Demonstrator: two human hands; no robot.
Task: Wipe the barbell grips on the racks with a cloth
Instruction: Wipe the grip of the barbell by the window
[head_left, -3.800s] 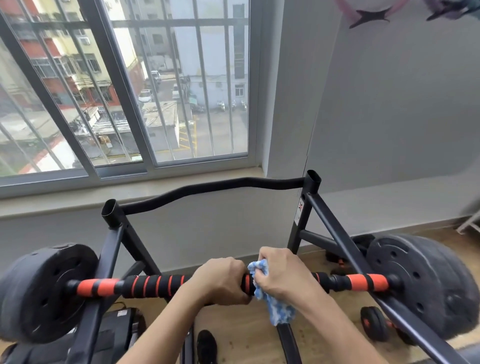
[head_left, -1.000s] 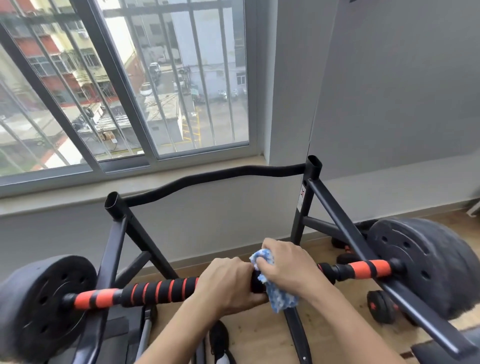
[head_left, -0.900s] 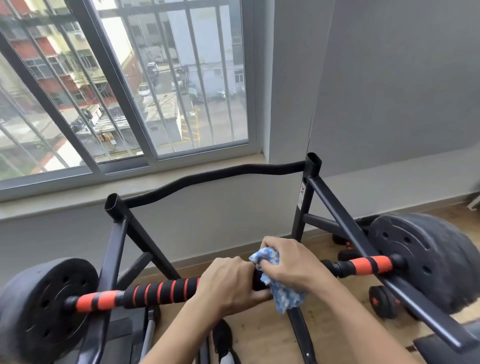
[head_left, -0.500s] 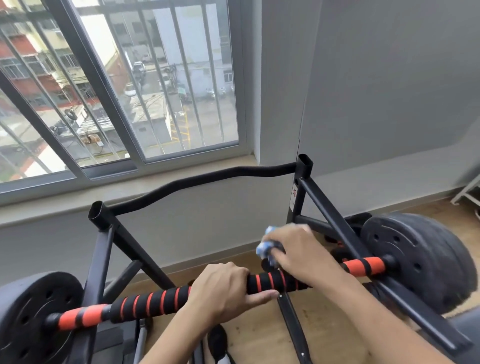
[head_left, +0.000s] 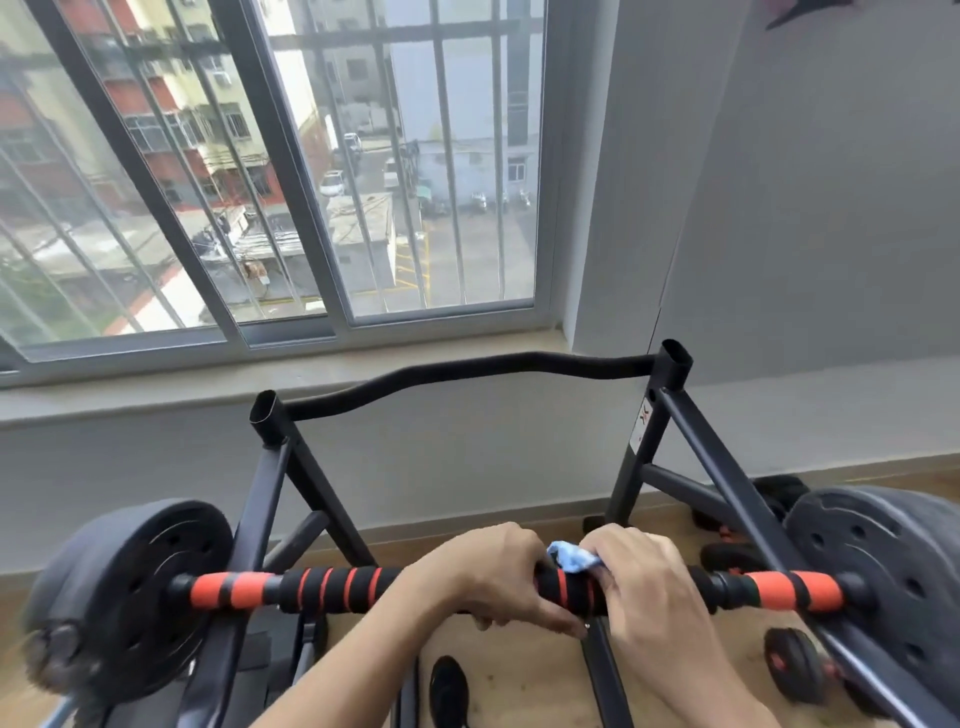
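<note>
Your left hand (head_left: 483, 577) wraps the barbell grip (head_left: 332, 586) from above, fingers curled over the far side and thumb running along the near side, holding the bar (head_left: 727, 590). Your right hand (head_left: 644, 577) sits just beside it on the same bar, fingers curled down over the foam with the blue cloth (head_left: 571, 557) bunched beneath them; only a small fold of cloth shows between your two hands, at the top of the bar. The grip is black foam with orange bands and lies level across the black rack (head_left: 685, 447), which stands against the wall below the window (head_left: 291, 171). A plate (head_left: 156, 587) caps the bar's left end and another plate (head_left: 883, 571) its right end, each outside a rack upright. Small dumbbells (head_left: 795, 670) lie on the wooden floor (head_left: 519, 686) under the right side.
</note>
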